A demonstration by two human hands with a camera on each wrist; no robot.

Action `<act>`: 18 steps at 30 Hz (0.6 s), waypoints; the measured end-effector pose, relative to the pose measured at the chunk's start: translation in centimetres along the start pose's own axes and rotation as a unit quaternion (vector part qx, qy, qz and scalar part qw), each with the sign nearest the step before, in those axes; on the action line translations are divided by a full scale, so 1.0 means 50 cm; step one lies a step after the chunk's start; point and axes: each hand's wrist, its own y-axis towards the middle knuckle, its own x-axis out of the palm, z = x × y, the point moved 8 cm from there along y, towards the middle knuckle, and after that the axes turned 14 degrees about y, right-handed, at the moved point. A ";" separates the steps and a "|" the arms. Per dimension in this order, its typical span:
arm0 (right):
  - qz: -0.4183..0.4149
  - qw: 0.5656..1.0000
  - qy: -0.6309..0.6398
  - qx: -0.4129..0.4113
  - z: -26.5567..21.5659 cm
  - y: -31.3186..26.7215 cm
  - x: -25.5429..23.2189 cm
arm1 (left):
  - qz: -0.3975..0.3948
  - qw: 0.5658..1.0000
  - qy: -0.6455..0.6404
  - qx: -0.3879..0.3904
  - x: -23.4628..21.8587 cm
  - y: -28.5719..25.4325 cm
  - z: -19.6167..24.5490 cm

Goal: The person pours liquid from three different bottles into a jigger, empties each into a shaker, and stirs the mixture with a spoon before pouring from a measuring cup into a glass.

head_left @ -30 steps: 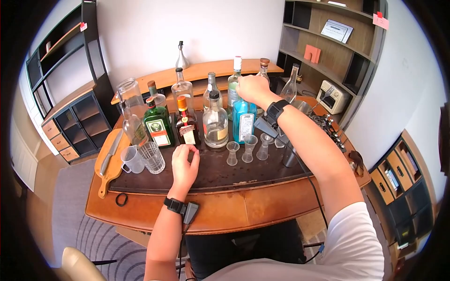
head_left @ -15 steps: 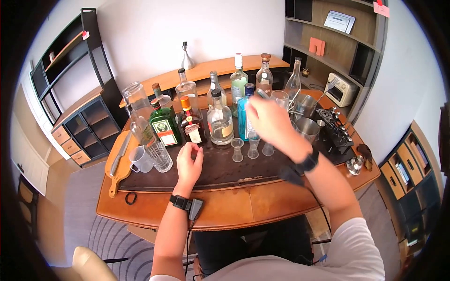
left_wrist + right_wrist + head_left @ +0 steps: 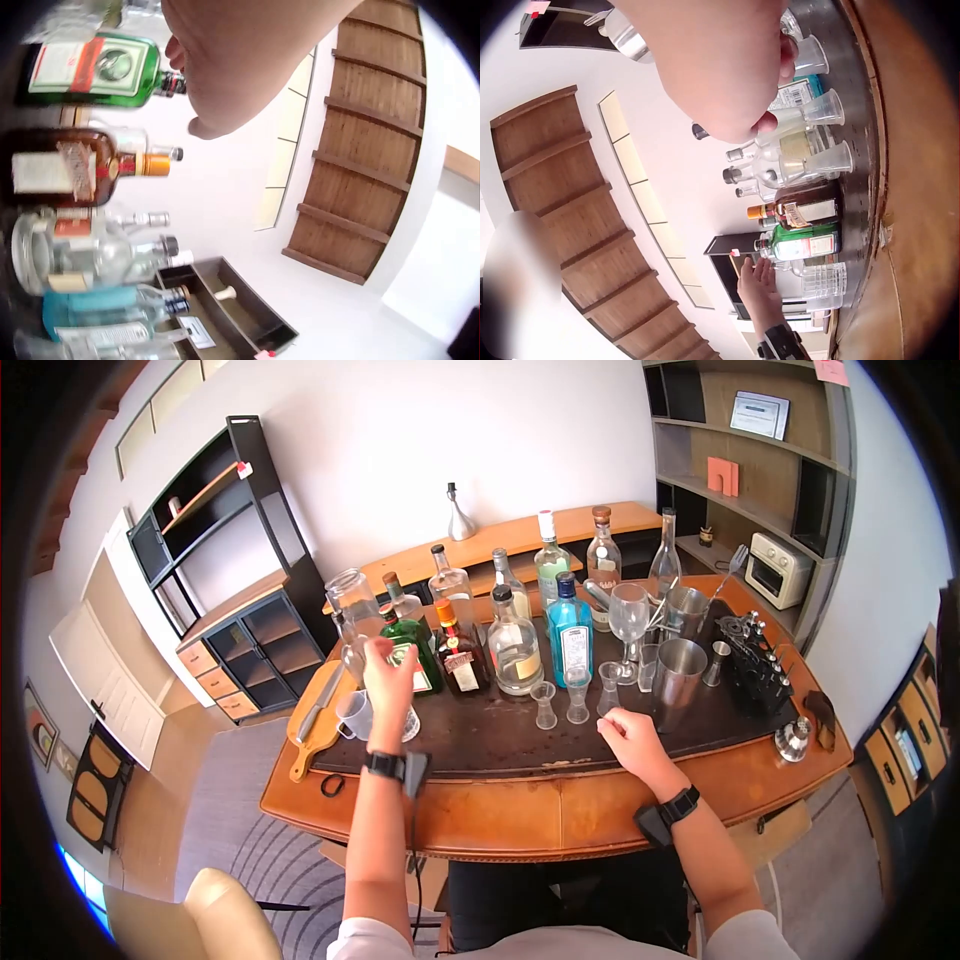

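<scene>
My left hand (image 3: 390, 685) is raised in front of the green bottle (image 3: 421, 672), thumb and fingers apart; nothing shows between them. In the right wrist view the left hand (image 3: 760, 298) lies close to the green bottle's (image 3: 804, 243) cap; contact cannot be told. A brown bottle with an orange cap (image 3: 461, 658) stands beside the green one. Loosely curled and holding nothing, my right hand (image 3: 640, 748) hovers over the dark mat, near small clear measuring cups (image 3: 544, 706). The blue bottle (image 3: 570, 638) stands behind those cups. A cut-pattern glass is partly hidden by the left hand.
Several clear bottles stand along the back. A knife (image 3: 318, 705) lies on a wooden board (image 3: 312, 743) at left, by a clear jug (image 3: 354, 716). On the right are a metal shaker (image 3: 679, 682), a stemmed glass (image 3: 629, 616) and a black rack (image 3: 752, 665).
My right hand has come away from the blue bottle, back toward the table's front edge. My left hand has risen from the mat and moved left toward the green bottle. The head view has shifted.
</scene>
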 end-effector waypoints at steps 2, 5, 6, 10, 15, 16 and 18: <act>0.003 1.000 -0.015 -0.014 -0.006 0.000 0.000 | -0.026 0.995 0.094 0.017 0.039 0.082 -0.067; 0.013 0.999 -0.031 -0.025 -0.007 -0.003 -0.007 | -0.145 0.983 0.109 0.003 0.087 0.160 -0.114; 0.016 0.999 -0.036 -0.026 -0.006 -0.004 -0.008 | -0.241 0.970 -0.014 0.024 0.166 0.205 -0.202; 0.022 0.999 -0.027 -0.025 -0.015 -0.006 -0.010 | -0.408 0.912 -0.048 0.005 0.193 0.208 -0.216; 0.032 0.998 -0.034 -0.031 -0.014 -0.004 -0.020 | -0.398 0.917 -0.004 0.010 0.177 0.197 -0.185; 0.036 0.998 -0.032 -0.032 -0.014 -0.004 -0.022 | -0.397 0.918 -0.002 0.023 0.175 0.198 -0.190; 0.042 0.998 -0.030 -0.035 -0.015 -0.003 -0.024 | -0.387 0.917 0.087 0.031 0.138 0.190 -0.145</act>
